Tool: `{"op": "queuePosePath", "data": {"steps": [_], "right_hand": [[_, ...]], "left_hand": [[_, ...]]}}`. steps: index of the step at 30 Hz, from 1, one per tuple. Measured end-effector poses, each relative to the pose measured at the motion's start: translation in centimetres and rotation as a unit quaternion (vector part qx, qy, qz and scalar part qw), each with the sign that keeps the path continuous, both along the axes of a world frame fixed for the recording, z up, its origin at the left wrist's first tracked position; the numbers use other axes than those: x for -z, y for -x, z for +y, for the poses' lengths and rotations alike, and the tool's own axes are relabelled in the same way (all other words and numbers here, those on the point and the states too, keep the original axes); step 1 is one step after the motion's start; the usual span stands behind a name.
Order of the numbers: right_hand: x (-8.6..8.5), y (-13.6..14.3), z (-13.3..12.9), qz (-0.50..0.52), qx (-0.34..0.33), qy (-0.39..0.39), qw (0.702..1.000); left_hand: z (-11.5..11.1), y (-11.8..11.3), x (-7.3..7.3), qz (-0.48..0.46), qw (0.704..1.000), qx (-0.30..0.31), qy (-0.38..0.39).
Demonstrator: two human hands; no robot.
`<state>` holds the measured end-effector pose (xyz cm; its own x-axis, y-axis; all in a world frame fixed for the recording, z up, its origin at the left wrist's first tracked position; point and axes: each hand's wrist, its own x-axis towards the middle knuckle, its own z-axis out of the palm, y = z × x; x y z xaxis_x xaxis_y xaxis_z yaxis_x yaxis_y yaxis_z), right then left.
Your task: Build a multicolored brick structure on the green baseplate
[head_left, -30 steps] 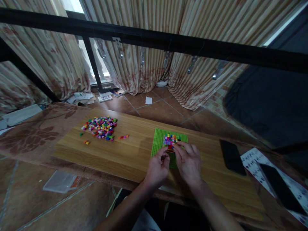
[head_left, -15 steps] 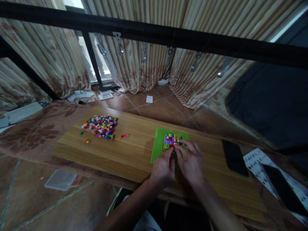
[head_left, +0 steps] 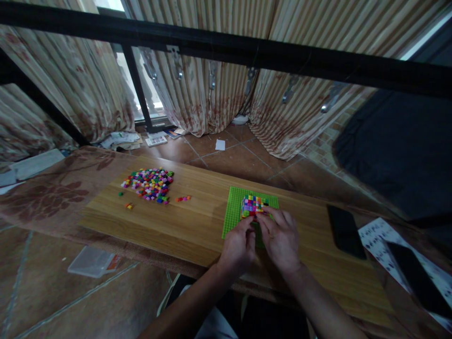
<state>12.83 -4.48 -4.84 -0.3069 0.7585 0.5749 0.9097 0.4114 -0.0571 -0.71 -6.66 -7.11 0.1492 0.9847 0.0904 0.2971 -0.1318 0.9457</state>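
Note:
A green baseplate (head_left: 233,212) lies on the wooden board, bearing a block of many-coloured toy bricks (head_left: 253,204). At the near edge of that block, my left hand (head_left: 238,247) has thumb and forefinger pinched together; whatever is between them is too small to make out. My right hand (head_left: 280,238) is beside it, its fingers bent over the block's near right side and touching the bricks. Its fingertips meet close to those of my left hand. Both hands hide the near right part of the baseplate.
A heap of loose bricks (head_left: 150,183) lies on the left of the wooden board (head_left: 197,226), with a short row of bricks (head_left: 182,198) beside it. A black phone-like slab (head_left: 346,230) lies at right, near a printed sheet (head_left: 377,235). A dark metal bar (head_left: 226,44) crosses above.
The fingers of my right hand have shifted slightly over the bricks, while my left hand keeps its pinch. The whole view has moved very little.

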Motion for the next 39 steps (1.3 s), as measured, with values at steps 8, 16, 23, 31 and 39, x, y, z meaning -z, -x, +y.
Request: {"op": "queuePosePath", "data": {"steps": [8, 16, 23, 31, 39], "right_hand": [[0.7, -0.2, -0.4, -0.052, 0.012, -0.024, 0.998], [1.2, 0.0, -0.6, -0.066, 0.003, -0.017, 0.998], [0.8, -0.5, -1.2, -0.064, 0.008, -0.042, 0.997], [0.5, 1.3, -3.6, 0.059, -0.059, -0.066, 0.994], [0.8, 2.6, -4.8, 0.092, -0.084, -0.033, 0.992]], "left_hand": [[0.0, 0.7, 0.2, 0.006, 0.999, -0.039, -0.005], [0.2, 0.7, -0.1, 0.011, 0.999, -0.038, -0.019], [-0.1, 5.2, 0.9, 0.051, 0.99, -0.131, -0.032], [4.1, 14.9, 1.4, 0.287, 0.903, -0.312, -0.074], [6.8, 16.9, 2.0, 0.408, 0.894, -0.156, -0.097]]}}
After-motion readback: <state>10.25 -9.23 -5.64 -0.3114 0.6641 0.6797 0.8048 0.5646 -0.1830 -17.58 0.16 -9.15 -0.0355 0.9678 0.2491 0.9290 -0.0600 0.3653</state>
